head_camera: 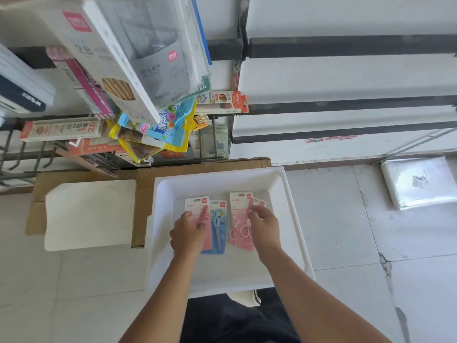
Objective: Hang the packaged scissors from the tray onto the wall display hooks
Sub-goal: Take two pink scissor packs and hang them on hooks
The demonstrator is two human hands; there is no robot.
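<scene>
A tiled shop floor meets a white slotted wall, its display hooks [32, 157] up and left. The white tray [294, 219] holds the carded scissors lying lengthwise, hang-holes toward the wall. Both hands, apart, rest on them: left hand [189, 231] on a pink pack [197, 206], right hand [265, 226] on another pink pack [239, 214]; grip unclear.

flattened cardboard box [146, 206], pencil boxes [61, 129], perhaps snack packets [158, 134]

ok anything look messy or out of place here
In the tray nothing stands out: the scissor packs lie flat, though a blue pack is tucked partly under a pink one. Up left, the snack bags hang crooked and bunched together.
</scene>
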